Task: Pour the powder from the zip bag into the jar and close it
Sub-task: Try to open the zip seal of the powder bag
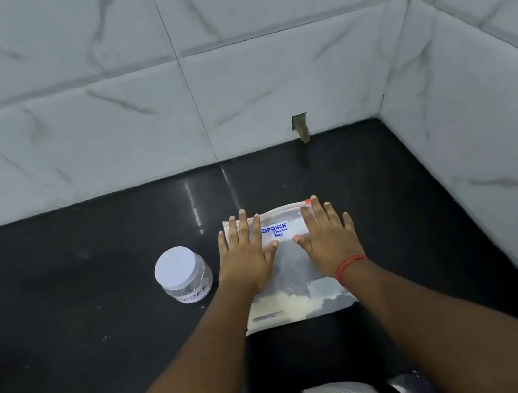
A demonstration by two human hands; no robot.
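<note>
A: Bag (295, 280) spot check, where's it on my feed?

B: Flat on the black counter (70, 351), center frame. Left hand (247, 260) and right hand (327, 239) rest spread on it. Jar (184, 275) just left, lid on.

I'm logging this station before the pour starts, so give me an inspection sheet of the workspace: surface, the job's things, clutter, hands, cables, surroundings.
Surface: dark glossy counter, a few pale specks near the jar.
Job's things: zip bag lies flat, zip edge toward the wall, powder gathered at its near end; jar stands left of the bag, white lid on, apart from the bag.
Clutter: nothing seen.
Hands: left hand and right hand rest flat on the bag, fingers straight; red thread on the right wrist.
Cables: nothing seen.
Surroundings: marble-look tiled wall behind and to the right; small cut-out hole at the wall's base.
</note>
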